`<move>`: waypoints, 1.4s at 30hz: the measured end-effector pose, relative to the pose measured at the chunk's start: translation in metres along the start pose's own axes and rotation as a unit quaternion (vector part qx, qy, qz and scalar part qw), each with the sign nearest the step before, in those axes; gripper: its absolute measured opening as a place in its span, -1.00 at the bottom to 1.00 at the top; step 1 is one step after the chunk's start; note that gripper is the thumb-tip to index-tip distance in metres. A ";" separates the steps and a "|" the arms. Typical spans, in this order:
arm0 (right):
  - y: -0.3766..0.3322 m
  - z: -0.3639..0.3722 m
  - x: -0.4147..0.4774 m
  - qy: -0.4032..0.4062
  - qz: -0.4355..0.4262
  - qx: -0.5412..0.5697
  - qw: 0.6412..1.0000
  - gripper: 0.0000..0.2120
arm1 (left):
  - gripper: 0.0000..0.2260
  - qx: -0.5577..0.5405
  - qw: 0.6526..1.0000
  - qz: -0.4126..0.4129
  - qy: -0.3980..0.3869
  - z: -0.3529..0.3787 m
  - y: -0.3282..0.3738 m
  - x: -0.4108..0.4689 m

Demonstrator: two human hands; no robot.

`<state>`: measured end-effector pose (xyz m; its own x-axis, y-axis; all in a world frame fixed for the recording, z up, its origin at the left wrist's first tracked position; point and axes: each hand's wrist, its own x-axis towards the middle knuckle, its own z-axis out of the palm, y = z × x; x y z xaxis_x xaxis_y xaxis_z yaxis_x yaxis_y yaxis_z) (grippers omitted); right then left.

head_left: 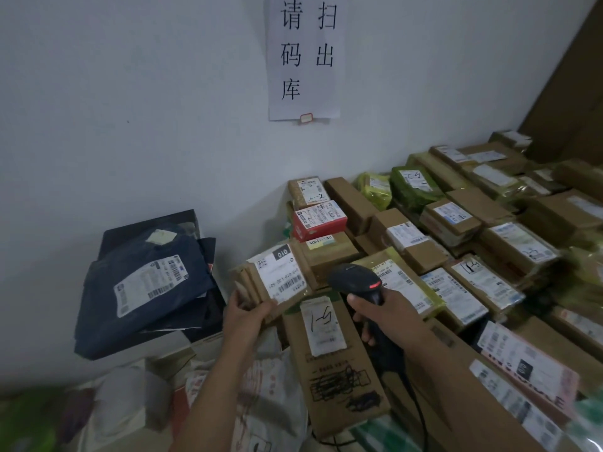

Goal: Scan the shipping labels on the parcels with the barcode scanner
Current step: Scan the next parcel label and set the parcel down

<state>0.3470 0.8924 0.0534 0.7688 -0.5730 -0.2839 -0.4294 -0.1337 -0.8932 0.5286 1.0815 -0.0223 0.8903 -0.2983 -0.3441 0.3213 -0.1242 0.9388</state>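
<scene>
1. Head view, hands. The left hand grips the near end of a small brown parcel. The thumb lies on top and the fingers are curled underneath. The parcel is tilted, and its white shipping label, with barcode, faces up.
2. The right hand is wrapped round the handle of the black barcode scanner. The scanner's head shows a lit red window and is turned left toward the held parcel. It is just beside the parcel and not touching it.
3. Below both hands lies a long carton. It is closed and carries a white label with a handwritten mark. Some of its printed markings are scribbled over.
4. To the right, closed brown cartons stand in packed rows, most with labels up. Among them are green-wrapped parcels. By the wall a red box is stacked on brown ones. No contents are visible in any of them.
5. To the left, a stack of sealed dark blue mailer bags leans against the wall, and the top bag is labelled.
6. At lower left are white sacks, blurred.
7. The surface carrying the pile is hidden. A paper sign hangs on the wall above.
</scene>
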 end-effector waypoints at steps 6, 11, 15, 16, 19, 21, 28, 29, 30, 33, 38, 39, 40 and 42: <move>0.000 -0.015 -0.016 -0.091 -0.032 -0.055 0.994 -0.71 | -0.27 0.018 0.999 0.009 0.045 -0.009 -0.003 -0.002; 0.001 -0.027 -0.019 -0.107 -0.043 -0.059 0.992 -0.74 | -0.30 0.005 0.998 0.023 0.053 -0.005 -0.009 -0.012; 0.004 -0.029 -0.020 -0.118 -0.049 -0.082 0.988 -0.69 | -0.31 0.009 0.998 0.029 0.062 -0.003 -0.009 -0.015; 0.005 -0.029 -0.020 -0.123 -0.050 -0.084 0.988 -0.68 | -0.30 0.012 0.997 0.031 0.065 -0.003 -0.009 -0.015; 0.006 -0.031 -0.020 -0.130 -0.055 -0.084 0.986 -0.67 | -0.31 0.021 0.997 0.040 0.068 -0.002 -0.009 -0.017; 0.006 -0.034 -0.021 -0.131 -0.056 -0.083 0.986 -0.65 | -0.33 0.022 0.997 0.039 0.067 0.001 -0.009 -0.019; 0.010 -0.042 -0.025 -0.135 -0.048 -0.067 0.987 -0.61 | -0.40 0.032 0.997 0.034 0.055 0.016 -0.004 -0.033; 0.012 -0.044 -0.025 -0.127 -0.048 -0.056 0.989 -0.62 | -0.44 0.036 0.997 0.034 0.052 0.020 -0.002 -0.035; 0.013 -0.047 -0.025 -0.115 -0.047 -0.045 0.991 -0.63 | -0.50 0.041 0.997 0.036 0.048 0.025 0.000 -0.037; 0.020 -0.058 -0.024 -0.058 -0.035 -0.018 0.998 -0.66 | -0.65 0.063 0.997 0.038 0.012 0.050 0.006 -0.044; 0.035 -0.083 -0.024 0.067 -0.019 0.063 0.996 -0.66 | -0.71 0.083 0.992 0.016 -0.089 0.116 0.023 -0.052; 0.038 -0.088 -0.024 0.080 -0.016 0.077 0.994 -0.64 | -0.69 0.078 0.992 0.014 -0.094 0.128 0.026 -0.052; 0.041 -0.092 -0.025 0.090 -0.012 0.090 0.992 -0.62 | -0.65 0.070 0.993 0.010 -0.093 0.138 0.030 -0.053; 0.047 -0.098 -0.027 0.110 -0.004 0.108 0.988 -0.60 | -0.61 0.051 0.995 0.001 -0.084 0.153 0.037 -0.051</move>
<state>0.2597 0.8226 0.0529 0.6405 -0.7373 -0.2149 -0.2941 0.0229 -0.9555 0.4454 0.9474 0.0281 0.8216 -0.4520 -0.3473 0.2770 -0.2159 0.9363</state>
